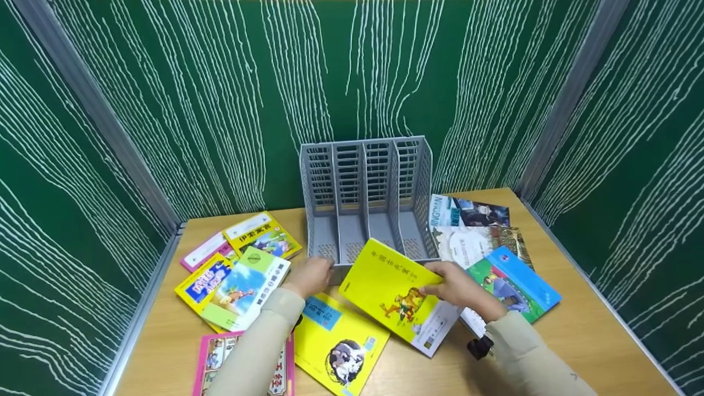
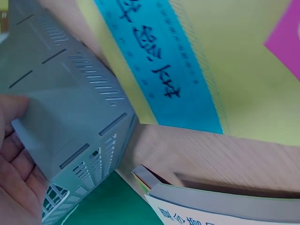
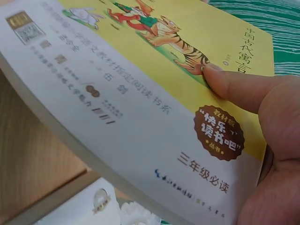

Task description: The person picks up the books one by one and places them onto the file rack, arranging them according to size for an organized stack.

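Grey rack point(image 1: 381, 223), yellow paperback point(image 1: 385, 289)

Left: rack, likely light, stiff plastic; pinched at front edge in left hand point(image 1: 312, 273). Right: paperback, tilted before rack, above bench point(image 1: 583, 341); clamped in right hand point(image 1: 456, 286); probably light, bendable, slick; best gripped by side edge.

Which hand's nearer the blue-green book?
Right. The right hand is close beside the blue-green book, gripping a yellow book; the left hand is farther off, gripping the front edge of the gray rack.

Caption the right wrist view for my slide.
Right hand gripping a yellow-and-white paperback book printed with a tiger.
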